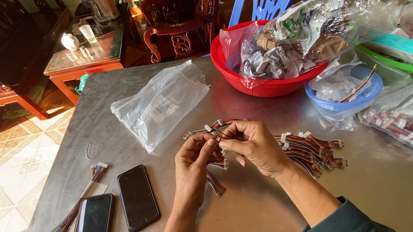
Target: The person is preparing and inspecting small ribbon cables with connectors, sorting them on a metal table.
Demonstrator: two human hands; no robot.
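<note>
Two hands hold little striped wires above the tabletop (259, 213).

The left hand (191, 167) and right hand (257, 144) both pinch a small wire bundle (213, 127); exactly which fingers grip seems hidden. More wires (311, 150) lie just right.

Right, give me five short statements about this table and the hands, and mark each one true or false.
1. Both hands, the left hand and the right hand, hold a bundle of striped wires between them. True.
2. Two phones lie screen up on the table to the left of the hands. True.
3. The red basket is empty. False: it holds a clear bag stuffed with crumpled paper and packaging.
4. A pile of wire bundles lies on the table just right of the right hand. True.
5. The blue basket stands on the floor. False: it stands on the table, beside the red basket.
</note>
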